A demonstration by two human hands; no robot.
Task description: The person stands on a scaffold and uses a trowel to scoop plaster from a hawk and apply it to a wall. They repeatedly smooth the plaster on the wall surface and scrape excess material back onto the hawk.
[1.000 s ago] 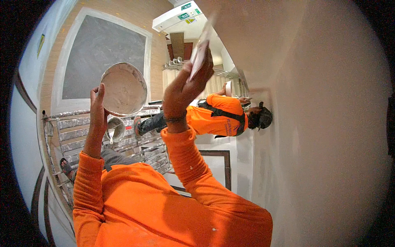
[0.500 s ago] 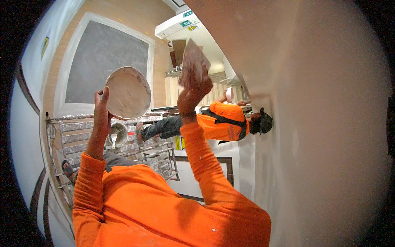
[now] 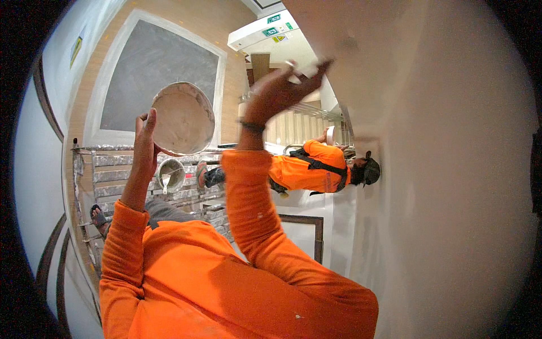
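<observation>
Surface [image 3: 440,169], broad, smooth and beige, fills the right side. Near it stands a co-worker in orange [image 3: 310,169]. A round, light-rimmed bowl [image 3: 213,121] of pinkish-beige paste [image 3: 182,120] is held at its edge by the left hand [image 3: 145,141]. The right hand [image 3: 282,93] blurs near the surface; I cannot tell its grip.

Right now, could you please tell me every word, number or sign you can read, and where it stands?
White beam: green pictogram signs, yellow label; any wording too small to read.
Co-worker's orange shirt: faint print, too blurred to read.
Upper-left wall: yellow sticker, unreadable.
</observation>
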